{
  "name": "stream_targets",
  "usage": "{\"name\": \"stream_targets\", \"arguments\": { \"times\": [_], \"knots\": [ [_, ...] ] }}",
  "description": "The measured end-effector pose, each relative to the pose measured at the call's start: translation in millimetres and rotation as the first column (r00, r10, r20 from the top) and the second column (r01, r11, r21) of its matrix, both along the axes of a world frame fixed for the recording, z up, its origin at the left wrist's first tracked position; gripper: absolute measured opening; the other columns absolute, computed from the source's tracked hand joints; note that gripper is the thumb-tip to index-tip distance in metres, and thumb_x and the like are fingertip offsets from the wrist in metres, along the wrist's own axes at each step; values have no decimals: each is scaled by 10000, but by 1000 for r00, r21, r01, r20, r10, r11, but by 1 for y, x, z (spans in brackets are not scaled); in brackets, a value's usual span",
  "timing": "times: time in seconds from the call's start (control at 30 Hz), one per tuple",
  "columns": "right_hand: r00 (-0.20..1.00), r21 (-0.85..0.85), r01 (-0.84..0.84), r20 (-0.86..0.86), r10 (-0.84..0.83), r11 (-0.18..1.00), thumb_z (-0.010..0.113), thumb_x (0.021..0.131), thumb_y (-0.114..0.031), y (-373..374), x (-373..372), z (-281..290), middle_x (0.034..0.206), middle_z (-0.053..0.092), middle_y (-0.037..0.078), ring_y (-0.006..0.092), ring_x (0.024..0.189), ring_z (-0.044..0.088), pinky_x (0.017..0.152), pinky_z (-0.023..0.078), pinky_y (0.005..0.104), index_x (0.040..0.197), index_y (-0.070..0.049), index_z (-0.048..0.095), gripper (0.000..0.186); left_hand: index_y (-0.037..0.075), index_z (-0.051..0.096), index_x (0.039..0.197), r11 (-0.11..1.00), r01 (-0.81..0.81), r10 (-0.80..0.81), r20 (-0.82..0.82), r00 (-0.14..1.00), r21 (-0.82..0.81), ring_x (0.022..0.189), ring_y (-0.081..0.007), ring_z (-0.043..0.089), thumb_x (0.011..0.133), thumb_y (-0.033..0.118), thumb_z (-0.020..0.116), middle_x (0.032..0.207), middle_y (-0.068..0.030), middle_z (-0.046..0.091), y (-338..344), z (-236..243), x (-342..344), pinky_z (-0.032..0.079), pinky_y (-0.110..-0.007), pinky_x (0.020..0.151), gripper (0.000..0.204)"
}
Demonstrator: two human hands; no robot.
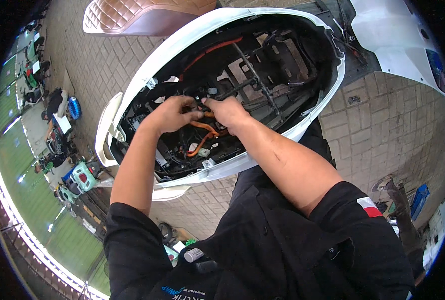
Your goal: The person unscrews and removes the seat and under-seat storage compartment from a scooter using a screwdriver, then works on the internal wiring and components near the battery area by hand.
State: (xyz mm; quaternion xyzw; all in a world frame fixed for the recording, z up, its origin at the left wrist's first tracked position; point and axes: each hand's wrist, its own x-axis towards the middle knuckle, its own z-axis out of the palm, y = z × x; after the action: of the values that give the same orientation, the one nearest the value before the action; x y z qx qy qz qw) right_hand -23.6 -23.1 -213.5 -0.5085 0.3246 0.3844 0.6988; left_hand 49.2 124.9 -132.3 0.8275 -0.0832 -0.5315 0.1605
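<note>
Both my hands are inside the open white body shell (175, 46) of a scooter, close together over its wiring. My left hand (174, 114) has its fingers curled at a small dark part, too covered to name. Facing it, my right hand (226, 113) is closed, with thumb and fingers pressed together at the same spot. Thick orange cables (201, 126) run beneath and between the hands. Below them sits a pale connector (204, 152) among black wires.
A brown quilted seat (142, 14) lies beyond the shell. Inside, a black metal frame (255, 75) fills the right part. A cream panel (105, 131) sticks out at the left end, and a large white panel (390, 37) stands at far right. Other scooters (84, 176) and people are leftward.
</note>
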Motion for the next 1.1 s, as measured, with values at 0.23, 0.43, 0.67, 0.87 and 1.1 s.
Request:
{"name": "stream_targets", "arguments": {
  "times": [0.23, 0.43, 0.67, 0.87, 1.1],
  "knots": [
    [946, 302, 212, 176, -273, 929, 706, 820, -317, 18, -9, -37, 945, 669, 220, 258, 875, 628, 803, 478, 369, 980, 141, 630, 491, 18, 639, 1132, 971, 221, -217, -54, 975, 93, 915, -265, 660, 870, 115, 640, 999, -204, 680, -12, 4, 8, 498, -360, 831, 280],
    [989, -27, 46, -136, -49, 999, 685, 825, -370, 9, 1, -20, 998, 673, 224, 280, 926, 640, 816, 478, 380, 1006, 115, 645, 519, 21, 649, 1118, 976, 198, -200, 12, 980, 92, 876, -320, 654, 795, 137, 726, 975, -206, 683, -6, -11, -1, 502, -380, 790, 352],
    [981, 119, 154, 104, -166, 981, 707, 803, -329, 11, -10, -40, 978, 678, 234, 293, 928, 649, 805, 483, 370, 984, 110, 659, 477, 29, 670, 1100, 993, 117, -117, 23, 993, 6, 883, -349, 651, 802, 232, 723, 947, -197, 685, -1, -16, -2, 502, -395, 799, 364],
    [997, 29, 47, -60, -46, 998, 649, 841, -459, 6, -1, -15, 1125, 643, 234, 283, 1026, 609, 888, 452, 391, 1094, 127, 617, 639, 38, 659, 1091, 968, 248, -249, 15, 968, 46, 889, -327, 649, 784, 250, 744, 966, -196, 682, 5, -12, 10, 499, -397, 797, 383],
    [977, 206, 190, -132, -165, 960, 712, 832, -328, 2, 0, -21, 1063, 650, 198, 284, 952, 629, 842, 481, 391, 1089, 122, 604, 530, 7, 647, 1076, 975, 217, -221, 78, 972, 50, 935, -370, 639, 767, 370, 760, 969, -202, 678, 8, -1, -1, 498, -421, 820, 490]
  ]
}}
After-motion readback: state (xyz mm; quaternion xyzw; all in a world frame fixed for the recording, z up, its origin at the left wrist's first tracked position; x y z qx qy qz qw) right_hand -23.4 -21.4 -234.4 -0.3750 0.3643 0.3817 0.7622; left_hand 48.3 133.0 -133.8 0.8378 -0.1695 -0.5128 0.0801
